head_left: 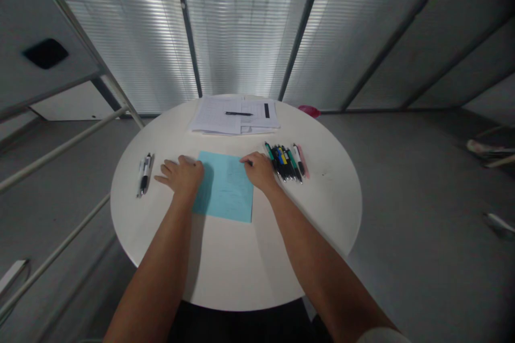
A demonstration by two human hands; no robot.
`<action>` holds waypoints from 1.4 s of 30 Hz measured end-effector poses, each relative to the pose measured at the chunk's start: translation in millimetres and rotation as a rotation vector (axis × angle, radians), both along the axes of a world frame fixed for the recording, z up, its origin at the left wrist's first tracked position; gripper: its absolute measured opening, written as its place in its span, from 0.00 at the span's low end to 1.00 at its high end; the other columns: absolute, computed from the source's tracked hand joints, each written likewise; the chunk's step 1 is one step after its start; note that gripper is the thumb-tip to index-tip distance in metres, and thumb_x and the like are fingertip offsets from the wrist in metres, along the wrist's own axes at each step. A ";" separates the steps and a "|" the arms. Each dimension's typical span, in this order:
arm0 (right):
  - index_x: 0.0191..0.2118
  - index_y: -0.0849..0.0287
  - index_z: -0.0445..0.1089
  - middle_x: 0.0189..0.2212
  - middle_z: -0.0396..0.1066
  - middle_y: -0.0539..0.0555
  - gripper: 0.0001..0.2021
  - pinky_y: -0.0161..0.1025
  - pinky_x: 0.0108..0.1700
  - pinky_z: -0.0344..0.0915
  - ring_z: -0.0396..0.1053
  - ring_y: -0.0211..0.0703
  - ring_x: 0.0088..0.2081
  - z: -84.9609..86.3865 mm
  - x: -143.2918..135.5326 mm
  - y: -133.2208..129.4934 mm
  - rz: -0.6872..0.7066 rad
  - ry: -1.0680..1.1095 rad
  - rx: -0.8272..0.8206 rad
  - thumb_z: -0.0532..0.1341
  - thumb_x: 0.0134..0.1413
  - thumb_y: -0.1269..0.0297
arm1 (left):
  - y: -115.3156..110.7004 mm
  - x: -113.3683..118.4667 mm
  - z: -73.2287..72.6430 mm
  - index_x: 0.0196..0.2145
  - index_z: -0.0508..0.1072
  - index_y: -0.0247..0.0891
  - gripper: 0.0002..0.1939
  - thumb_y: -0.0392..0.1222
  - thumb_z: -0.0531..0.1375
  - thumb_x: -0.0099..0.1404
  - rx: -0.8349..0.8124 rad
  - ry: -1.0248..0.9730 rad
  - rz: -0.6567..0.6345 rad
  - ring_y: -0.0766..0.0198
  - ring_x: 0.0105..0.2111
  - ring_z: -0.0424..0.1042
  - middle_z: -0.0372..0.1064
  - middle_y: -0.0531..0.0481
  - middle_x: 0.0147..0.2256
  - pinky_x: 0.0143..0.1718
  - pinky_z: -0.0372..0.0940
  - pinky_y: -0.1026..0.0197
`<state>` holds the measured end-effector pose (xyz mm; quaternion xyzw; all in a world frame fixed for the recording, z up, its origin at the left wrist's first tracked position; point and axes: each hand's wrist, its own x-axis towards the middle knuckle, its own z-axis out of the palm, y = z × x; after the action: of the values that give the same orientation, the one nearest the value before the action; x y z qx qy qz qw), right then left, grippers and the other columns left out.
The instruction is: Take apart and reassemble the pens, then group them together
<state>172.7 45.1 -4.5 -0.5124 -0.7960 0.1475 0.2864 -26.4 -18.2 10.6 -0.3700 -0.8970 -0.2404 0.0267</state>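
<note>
A light blue sheet of paper (225, 193) with faint handwriting lies on the round white table. My left hand (183, 174) rests at its upper left edge, fingers spread on the tabletop and thumb side on the paper. At the upper right edge, my right hand (259, 170) is closed, with the short dark end of what looks like a pen (250, 163) showing between its fingers. The rest of that pen is hidden by the hand. Just right of this hand lies a row of several pens (285, 163) in black, green, blue and yellow.
Pens (145, 174) lie left of my left hand. Farther back are printed papers (217, 115) with a black pen (238, 113) on top. White rails (64, 150) run along the left, and a blinds-covered glass wall (241, 27) stands behind the table (229, 273).
</note>
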 end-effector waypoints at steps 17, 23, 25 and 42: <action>0.35 0.55 0.77 0.39 0.75 0.52 0.13 0.40 0.51 0.61 0.68 0.43 0.44 -2.1 0.0 0.8 0.003 0.007 -0.004 0.57 0.53 0.76 | -0.9 -14.6 0.4 0.47 0.73 0.33 0.23 0.47 0.54 0.57 0.077 0.026 0.079 0.36 0.58 0.54 0.62 0.27 0.53 0.54 0.45 0.28; 0.36 0.55 0.77 0.39 0.76 0.51 0.13 0.40 0.50 0.61 0.68 0.42 0.43 -0.7 -0.4 -0.1 0.004 0.004 -0.006 0.57 0.53 0.76 | 0.0 -15.6 1.4 0.45 0.74 0.35 0.20 0.46 0.54 0.58 0.157 0.090 0.121 0.39 0.56 0.58 0.62 0.31 0.53 0.55 0.45 0.34; 0.36 0.55 0.78 0.39 0.76 0.51 0.13 0.40 0.50 0.61 0.68 0.42 0.43 -0.2 -0.6 -0.3 0.002 -0.003 -0.002 0.57 0.53 0.76 | 0.3 -15.8 1.4 0.45 0.74 0.35 0.20 0.46 0.54 0.58 0.156 0.091 0.134 0.39 0.56 0.58 0.62 0.30 0.53 0.55 0.46 0.35; 0.36 0.55 0.78 0.38 0.76 0.51 0.13 0.39 0.49 0.61 0.68 0.42 0.42 1.6 -0.5 -1.3 -0.001 0.019 -0.008 0.57 0.53 0.76 | -1.9 -29.7 0.0 0.51 0.71 0.37 0.21 0.37 0.52 0.60 0.067 0.017 0.124 0.39 0.52 0.61 0.67 0.31 0.48 0.48 0.53 0.41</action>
<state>172.2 43.8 -2.9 -0.5125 -0.7924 0.1552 0.2921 -56.0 -20.1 10.6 -0.3146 -0.9094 -0.2649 0.0618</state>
